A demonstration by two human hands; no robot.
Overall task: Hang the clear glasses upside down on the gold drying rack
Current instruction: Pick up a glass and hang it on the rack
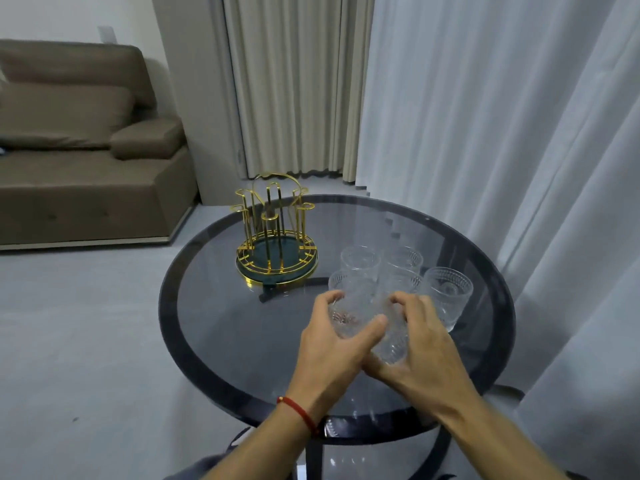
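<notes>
- Brown sofa (79, 143) at far left, pale curtains (485, 116) behind.
- Round dark glass tabletop (221, 327) in ctr.
- Gold drying rack (276, 237) upright on far-left part of tabletop, no glass on pegs.
- Clear glasses (448, 292) clustered rt of rack, upright.
- Left hand (332, 351) w/ red wrist cord (298, 412), fingers curled round near-left glass (349, 313).
- Right hand (422, 348) curled round adjacent glass (393, 344), touching left hand.

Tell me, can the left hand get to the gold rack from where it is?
Probably yes. The left hand grips a glass, and only bare table lies between it and the gold rack.
</notes>
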